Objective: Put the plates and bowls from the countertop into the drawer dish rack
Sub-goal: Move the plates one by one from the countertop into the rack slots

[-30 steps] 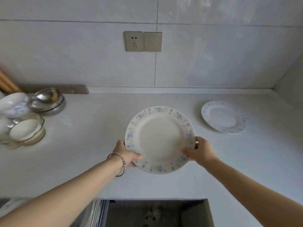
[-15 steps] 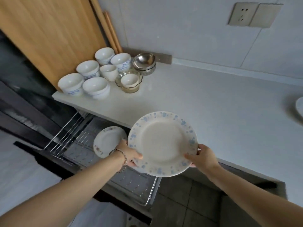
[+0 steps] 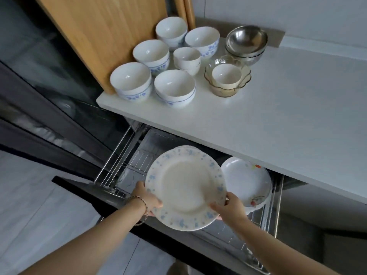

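I hold a white plate with a blue flower rim (image 3: 185, 188) over the open drawer dish rack (image 3: 119, 155). My left hand (image 3: 148, 197) grips its left edge and my right hand (image 3: 230, 207) grips its lower right edge. Behind the held plate stands another plate (image 3: 187, 148), mostly hidden. To its right in the rack leans a white plate with red and orange flowers (image 3: 246, 179). On the white countertop (image 3: 288, 116) stand several white and blue bowls (image 3: 131, 81), stacked steel bowls (image 3: 246, 41) and a glass bowl with a white cup in it (image 3: 227, 80).
A wooden cutting board (image 3: 103, 34) leans against the wall behind the bowls. The countertop edge overhangs the back of the drawer. The drawer's dark front panel (image 3: 95, 195) runs below my wrists. Pale floor tiles (image 3: 29, 205) lie at the left.
My view has swung left and down from the countertop to the drawer. Both hands have carried the plate off the counter and lowered it over the rack.
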Demonstrator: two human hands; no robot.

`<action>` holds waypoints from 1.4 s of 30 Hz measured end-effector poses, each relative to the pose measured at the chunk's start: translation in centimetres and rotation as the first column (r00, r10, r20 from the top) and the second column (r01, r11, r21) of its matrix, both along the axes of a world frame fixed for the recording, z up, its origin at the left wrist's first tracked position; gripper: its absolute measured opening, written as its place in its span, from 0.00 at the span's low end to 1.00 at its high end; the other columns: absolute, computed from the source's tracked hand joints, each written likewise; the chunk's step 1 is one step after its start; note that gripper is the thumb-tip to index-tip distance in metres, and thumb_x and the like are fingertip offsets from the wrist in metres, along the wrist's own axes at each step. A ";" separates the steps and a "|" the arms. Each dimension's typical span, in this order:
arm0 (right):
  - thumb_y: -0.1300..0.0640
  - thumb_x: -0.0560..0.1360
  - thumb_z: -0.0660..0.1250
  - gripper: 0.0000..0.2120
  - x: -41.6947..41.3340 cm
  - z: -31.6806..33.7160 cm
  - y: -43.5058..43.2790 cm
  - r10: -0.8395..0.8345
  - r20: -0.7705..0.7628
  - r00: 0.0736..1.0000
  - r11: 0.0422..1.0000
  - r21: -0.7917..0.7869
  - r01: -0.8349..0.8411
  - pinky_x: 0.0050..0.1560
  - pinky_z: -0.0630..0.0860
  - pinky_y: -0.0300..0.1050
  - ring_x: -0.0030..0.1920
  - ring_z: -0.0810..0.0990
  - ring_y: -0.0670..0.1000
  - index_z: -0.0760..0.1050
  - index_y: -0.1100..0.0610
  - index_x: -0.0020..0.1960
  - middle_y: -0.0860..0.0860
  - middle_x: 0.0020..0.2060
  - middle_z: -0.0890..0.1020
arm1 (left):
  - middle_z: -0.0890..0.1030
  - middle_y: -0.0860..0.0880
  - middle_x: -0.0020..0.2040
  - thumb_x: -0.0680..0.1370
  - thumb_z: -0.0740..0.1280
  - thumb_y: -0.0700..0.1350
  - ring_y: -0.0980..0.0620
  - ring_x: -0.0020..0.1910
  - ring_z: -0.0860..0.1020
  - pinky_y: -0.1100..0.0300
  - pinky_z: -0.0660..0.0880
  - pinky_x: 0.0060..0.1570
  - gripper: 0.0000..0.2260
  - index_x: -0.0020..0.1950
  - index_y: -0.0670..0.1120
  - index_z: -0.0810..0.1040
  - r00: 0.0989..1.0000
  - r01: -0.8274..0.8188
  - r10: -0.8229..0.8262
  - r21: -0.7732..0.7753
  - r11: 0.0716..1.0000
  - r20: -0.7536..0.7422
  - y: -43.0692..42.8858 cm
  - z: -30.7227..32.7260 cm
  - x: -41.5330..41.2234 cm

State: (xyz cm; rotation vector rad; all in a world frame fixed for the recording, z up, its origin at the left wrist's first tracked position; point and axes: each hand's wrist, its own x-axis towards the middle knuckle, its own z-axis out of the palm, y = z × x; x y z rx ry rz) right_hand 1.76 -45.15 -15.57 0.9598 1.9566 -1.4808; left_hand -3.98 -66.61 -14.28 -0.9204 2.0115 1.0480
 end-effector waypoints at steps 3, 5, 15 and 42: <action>0.68 0.69 0.70 0.19 -1.3 -3.7 -3.3 -0.105 0.077 0.991 0.994 -0.034 0.108 0.49 0.81 0.57 0.47 0.81 0.60 0.74 0.65 0.59 0.58 0.44 0.81 | 0.71 0.42 0.63 0.68 0.69 0.28 0.39 0.62 0.74 0.46 0.81 0.49 0.23 0.57 0.44 0.65 0.996 0.081 -0.079 -0.042 0.996 0.042 -2.6 -3.0 -2.4; 0.68 0.69 0.69 0.20 -2.0 -6.1 -4.8 -0.138 0.128 0.982 0.989 -0.040 0.144 0.54 0.79 0.59 0.49 0.81 0.59 0.74 0.63 0.60 0.55 0.44 0.81 | 0.72 0.42 0.62 0.68 0.70 0.29 0.39 0.62 0.75 0.48 0.81 0.47 0.24 0.59 0.43 0.66 0.989 0.128 -0.123 -0.072 0.989 0.082 -3.7 -5.3 -3.9; 0.62 0.70 0.69 0.25 -7.1 -16.8 -7.0 -0.240 0.221 0.945 0.970 0.090 0.226 0.55 0.76 0.50 0.55 0.80 0.59 0.70 0.60 0.66 0.58 0.56 0.81 | 0.74 0.44 0.61 0.68 0.72 0.34 0.42 0.62 0.75 0.48 0.77 0.58 0.28 0.64 0.42 0.64 0.958 0.279 -0.270 -0.091 0.956 0.097 -4.6 -17.4 -11.0; 0.64 0.72 0.62 0.18 -7.7 -21.6 -8.8 -0.425 0.195 0.884 0.905 0.090 0.415 0.55 0.78 0.56 0.48 0.80 0.61 0.70 0.55 0.62 0.54 0.43 0.78 | 0.76 0.41 0.63 0.75 0.65 0.48 0.40 0.56 0.76 0.41 0.75 0.49 0.22 0.67 0.46 0.67 0.928 -0.330 0.261 0.265 0.906 0.264 -0.8 -22.2 -11.9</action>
